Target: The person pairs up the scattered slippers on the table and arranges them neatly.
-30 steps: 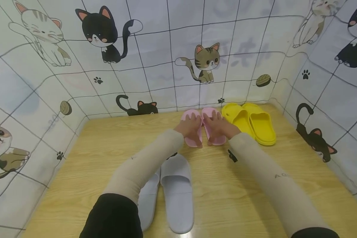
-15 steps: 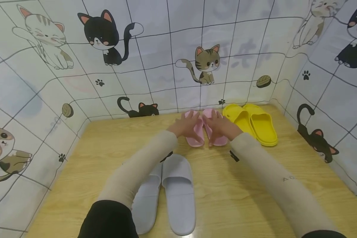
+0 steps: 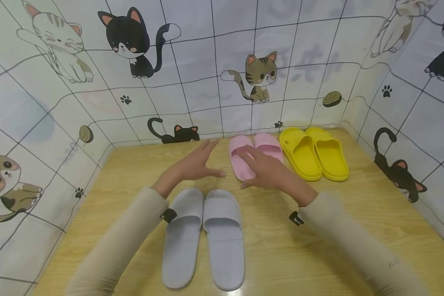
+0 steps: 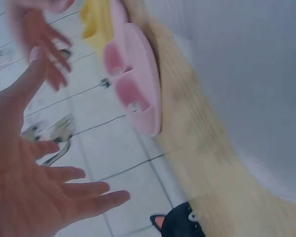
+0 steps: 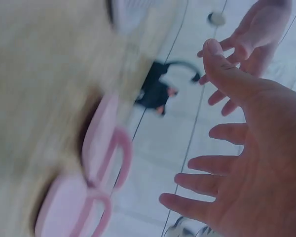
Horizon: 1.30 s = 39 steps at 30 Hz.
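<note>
A pair of pink slippers [image 3: 240, 166] lies side by side by the back wall, left of a pair of yellow slippers [image 3: 307, 160]. My left hand [image 3: 192, 164] is apart from them on the left, fingers spread, holding nothing; the left wrist view shows its palm and fingers [image 4: 84, 197]. My right hand [image 3: 268, 168] hovers over the near part of the pink pair and hides some of the right one. In the right wrist view its fingers [image 5: 202, 182] are straight and hold nothing. Closer to me lies a pair of grey-white slippers [image 3: 225, 250], just below my left hand.
The slippers are on a light wood surface [image 3: 281, 255]. White walls [image 3: 192, 94] with a grid and cartoon cats enclose it at the back and on both sides. A small black clip-like piece [image 3: 296, 218] is at my right cuff, another [image 3: 168, 215] at my left.
Both hands have come off the pink slippers. The left has drawn back to the left, the right slightly toward me. More of the grey-white pair now shows.
</note>
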Motion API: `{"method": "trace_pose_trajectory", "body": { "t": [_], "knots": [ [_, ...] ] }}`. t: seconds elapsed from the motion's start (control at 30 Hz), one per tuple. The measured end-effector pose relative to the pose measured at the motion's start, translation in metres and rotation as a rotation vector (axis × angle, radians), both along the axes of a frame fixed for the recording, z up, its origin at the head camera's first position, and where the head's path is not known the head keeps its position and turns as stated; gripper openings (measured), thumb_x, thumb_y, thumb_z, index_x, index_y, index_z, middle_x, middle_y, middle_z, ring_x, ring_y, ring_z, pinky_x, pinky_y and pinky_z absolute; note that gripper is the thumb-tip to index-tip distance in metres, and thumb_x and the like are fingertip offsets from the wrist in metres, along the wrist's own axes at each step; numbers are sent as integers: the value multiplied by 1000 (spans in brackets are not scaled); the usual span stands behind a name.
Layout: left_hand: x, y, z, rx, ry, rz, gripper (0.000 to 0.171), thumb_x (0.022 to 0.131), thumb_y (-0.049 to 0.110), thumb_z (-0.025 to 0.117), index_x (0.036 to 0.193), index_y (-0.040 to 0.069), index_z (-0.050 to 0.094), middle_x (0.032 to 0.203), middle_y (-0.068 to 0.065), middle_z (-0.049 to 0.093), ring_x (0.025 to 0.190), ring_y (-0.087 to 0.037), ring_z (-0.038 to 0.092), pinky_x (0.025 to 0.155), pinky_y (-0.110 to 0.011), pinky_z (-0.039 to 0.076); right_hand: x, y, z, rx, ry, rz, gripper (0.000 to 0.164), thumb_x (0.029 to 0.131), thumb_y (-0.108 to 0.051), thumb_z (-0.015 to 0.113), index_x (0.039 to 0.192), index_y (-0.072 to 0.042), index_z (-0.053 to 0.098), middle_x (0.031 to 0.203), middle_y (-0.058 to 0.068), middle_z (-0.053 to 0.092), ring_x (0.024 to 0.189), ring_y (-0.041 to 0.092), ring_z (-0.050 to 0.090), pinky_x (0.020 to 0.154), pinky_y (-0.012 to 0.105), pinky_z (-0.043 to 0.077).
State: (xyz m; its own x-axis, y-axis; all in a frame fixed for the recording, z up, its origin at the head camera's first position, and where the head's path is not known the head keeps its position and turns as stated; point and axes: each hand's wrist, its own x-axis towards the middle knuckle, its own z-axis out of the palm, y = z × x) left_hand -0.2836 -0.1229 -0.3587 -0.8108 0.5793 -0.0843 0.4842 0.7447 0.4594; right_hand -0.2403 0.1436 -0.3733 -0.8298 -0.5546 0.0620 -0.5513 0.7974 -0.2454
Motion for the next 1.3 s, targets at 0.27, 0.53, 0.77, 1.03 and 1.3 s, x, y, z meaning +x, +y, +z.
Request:
{"method": "trace_pose_trajectory", "body": {
  "t": [0.27, 0.53, 0.77, 1.03, 1.3],
  "knots": [
    [68, -43, -7, -2, 16, 15, 109, 84, 57, 80, 166, 16, 20, 169, -22, 25, 154, -43, 32, 121, -62, 33, 55, -27, -15, 1, -58, 107, 104, 84, -62, 76, 165, -17, 28, 169, 20, 29, 147, 37, 46, 108, 56, 51],
    [109, -49, -25, -56, 25, 29, 118, 76, 50, 89, 165, 16, 19, 166, -25, 30, 151, -45, 36, 118, -61, 39, 79, -46, -37, 56, -121, 120, 104, 80, -64, 77, 163, -20, 32, 168, 18, 34, 149, 36, 45, 109, 54, 51],
    [133, -42, -32, -182, 18, 4, 113, 66, 48, 96, 152, -3, 42, 166, -28, 29, 151, -54, 29, 116, -63, 40, 101, -60, -46, 147, -85, 172, 111, 77, -71, 76, 162, -16, 33, 169, 19, 29, 152, 42, 38, 104, 56, 54],
    [162, -38, -26, -265, -92, 45, 138, 54, 46, 102, 162, 2, 28, 171, -28, 13, 154, -60, 11, 113, -67, 40, 128, -72, -44, 216, -73, 154, 126, 66, -79, 79, 164, -17, 28, 172, 19, 20, 155, 43, 30, 103, 61, 52],
    [176, -27, -34, -379, -26, 77, 152, 44, 47, 105, 161, -3, 22, 164, -42, 14, 147, -67, 21, 95, -71, 52, 141, -83, -49, 245, -29, 165, 150, 50, -87, 80, 165, -10, 21, 172, 26, 11, 156, 50, 20, 111, 67, 44]
  ]
}}
